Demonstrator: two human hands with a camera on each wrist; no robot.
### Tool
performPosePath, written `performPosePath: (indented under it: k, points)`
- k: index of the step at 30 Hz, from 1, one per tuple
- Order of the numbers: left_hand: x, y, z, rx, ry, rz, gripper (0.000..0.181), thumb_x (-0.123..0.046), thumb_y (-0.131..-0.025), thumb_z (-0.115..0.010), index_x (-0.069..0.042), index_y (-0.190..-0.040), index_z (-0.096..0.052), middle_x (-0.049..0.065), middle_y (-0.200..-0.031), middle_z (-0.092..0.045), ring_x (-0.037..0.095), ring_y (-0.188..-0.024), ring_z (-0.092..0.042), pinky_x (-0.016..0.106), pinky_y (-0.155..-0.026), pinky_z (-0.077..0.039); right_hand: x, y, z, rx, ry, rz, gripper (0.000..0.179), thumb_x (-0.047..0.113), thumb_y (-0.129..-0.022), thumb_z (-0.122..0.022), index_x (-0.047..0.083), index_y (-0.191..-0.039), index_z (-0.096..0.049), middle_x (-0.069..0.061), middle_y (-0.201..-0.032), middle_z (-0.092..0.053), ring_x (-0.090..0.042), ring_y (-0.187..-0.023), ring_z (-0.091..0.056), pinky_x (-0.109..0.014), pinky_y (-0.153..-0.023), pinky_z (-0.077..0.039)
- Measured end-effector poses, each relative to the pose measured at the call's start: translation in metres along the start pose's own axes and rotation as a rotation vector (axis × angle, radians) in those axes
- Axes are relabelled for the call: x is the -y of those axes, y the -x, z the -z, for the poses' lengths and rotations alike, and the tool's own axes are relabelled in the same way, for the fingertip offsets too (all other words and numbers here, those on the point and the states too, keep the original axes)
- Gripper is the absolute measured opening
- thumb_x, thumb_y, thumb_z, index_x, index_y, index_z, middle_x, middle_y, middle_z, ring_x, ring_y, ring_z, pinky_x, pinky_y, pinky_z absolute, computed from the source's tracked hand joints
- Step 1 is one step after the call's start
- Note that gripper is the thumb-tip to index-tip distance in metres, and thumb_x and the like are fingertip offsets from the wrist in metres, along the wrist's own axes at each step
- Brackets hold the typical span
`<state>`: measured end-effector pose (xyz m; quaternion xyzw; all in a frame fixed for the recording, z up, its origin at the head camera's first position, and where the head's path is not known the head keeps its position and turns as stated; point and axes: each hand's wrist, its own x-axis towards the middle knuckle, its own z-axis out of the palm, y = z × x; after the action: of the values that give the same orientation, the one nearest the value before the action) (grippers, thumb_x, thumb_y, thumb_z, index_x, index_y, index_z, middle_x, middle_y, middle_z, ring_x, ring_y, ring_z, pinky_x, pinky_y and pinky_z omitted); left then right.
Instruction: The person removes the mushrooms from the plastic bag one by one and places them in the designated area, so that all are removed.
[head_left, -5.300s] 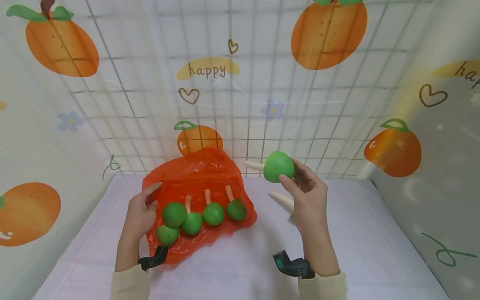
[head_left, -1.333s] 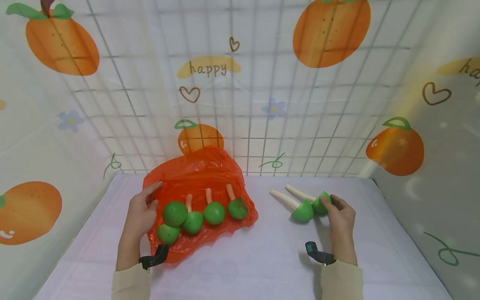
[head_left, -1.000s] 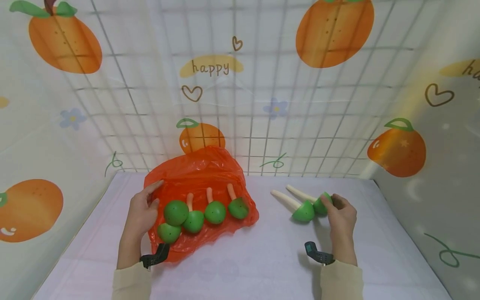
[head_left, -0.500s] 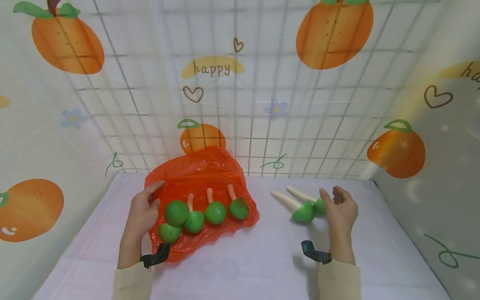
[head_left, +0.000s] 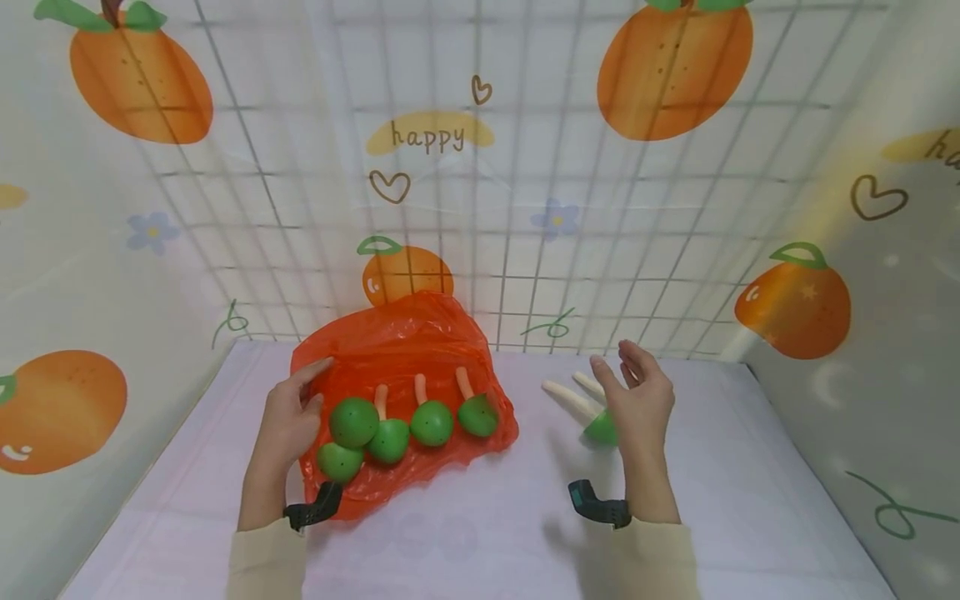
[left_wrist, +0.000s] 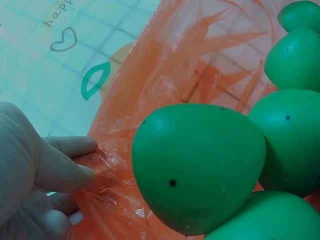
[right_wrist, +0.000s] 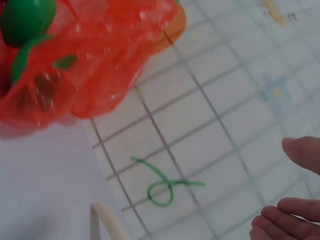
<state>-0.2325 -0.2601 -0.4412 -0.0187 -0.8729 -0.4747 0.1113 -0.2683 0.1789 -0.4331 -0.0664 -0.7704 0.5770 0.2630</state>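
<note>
A red plastic bag lies on the table, with several green-capped toy mushrooms in it, one of them a mushroom with its stem pointing back. My left hand pinches the bag's left edge; in the left wrist view the thumb presses against the plastic. A large green cap sits close by those fingers. My right hand is raised with nothing in it, its thumb and fingers apart. Below and behind it lie two white-stemmed mushrooms, the nearer mushroom partly covered and the other's cap hidden by the hand.
The white-covered table is closed in by printed cloth at the back and both sides. A wire grid shows through the back cloth. Each wrist wears a black camera mount, such as the right one.
The right hand set a mushroom down beside another on the right, let go, then rose and moved left over them. The left hand has stayed at the bag's edge.
</note>
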Motion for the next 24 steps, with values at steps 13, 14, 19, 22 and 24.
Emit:
performPosePath:
  k: [13, 14, 19, 22, 24]
  points:
    - [0.001, -0.001, -0.002, -0.001, 0.006, -0.003, 0.057, 0.011, -0.101, -0.047, -0.006, -0.155, -0.052, 0.017, -0.157, -0.050, 0.041, -0.145, -0.046, 0.057, -0.118, -0.039, 0.052, 0.036, -0.062, 0.197, -0.118, 0.153, 0.057, 0.010, -0.093, -0.081, -0.003, -0.144, -0.058, -0.017, -0.145, -0.061, -0.030, -0.138, -0.055, -0.037, -0.116, -0.044]
    - [0.001, -0.002, -0.002, -0.003, 0.004, -0.004, 0.057, 0.011, -0.101, -0.047, -0.006, -0.155, -0.052, 0.017, -0.157, -0.050, 0.041, -0.145, -0.046, 0.057, -0.118, -0.039, 0.057, 0.040, -0.067, 0.217, -0.131, 0.164, 0.057, 0.010, -0.093, -0.081, -0.003, -0.144, -0.059, -0.017, -0.144, -0.061, -0.029, -0.137, -0.056, -0.036, -0.116, -0.044]
    - [0.000, -0.003, -0.002, 0.001, 0.011, -0.006, 0.057, 0.012, -0.100, -0.047, -0.005, -0.155, -0.052, 0.018, -0.157, -0.050, 0.042, -0.145, -0.046, 0.057, -0.118, -0.039, 0.074, 0.061, -0.095, 0.311, -0.163, 0.230, 0.059, 0.012, -0.091, -0.084, -0.003, -0.143, -0.060, -0.018, -0.142, -0.062, -0.031, -0.135, -0.058, -0.040, -0.114, -0.047]
    - [-0.002, -0.003, -0.001, 0.006, 0.022, 0.008, 0.058, 0.012, -0.100, -0.048, -0.006, -0.155, -0.052, 0.017, -0.158, -0.050, 0.041, -0.145, -0.045, 0.056, -0.118, -0.039, 0.080, 0.075, -0.112, 0.369, -0.157, 0.256, 0.061, 0.017, -0.091, -0.085, -0.003, -0.143, -0.060, -0.019, -0.143, -0.062, -0.033, -0.135, -0.059, -0.045, -0.113, -0.048]
    - [-0.002, -0.003, -0.001, 0.009, 0.028, 0.009, 0.058, 0.012, -0.100, -0.048, -0.006, -0.155, -0.052, 0.018, -0.158, -0.049, 0.041, -0.146, -0.045, 0.056, -0.118, -0.039, 0.083, 0.084, -0.122, 0.411, -0.145, 0.266, 0.062, 0.020, -0.091, -0.085, -0.003, -0.143, -0.059, -0.020, -0.143, -0.062, -0.034, -0.135, -0.059, -0.047, -0.112, -0.049]
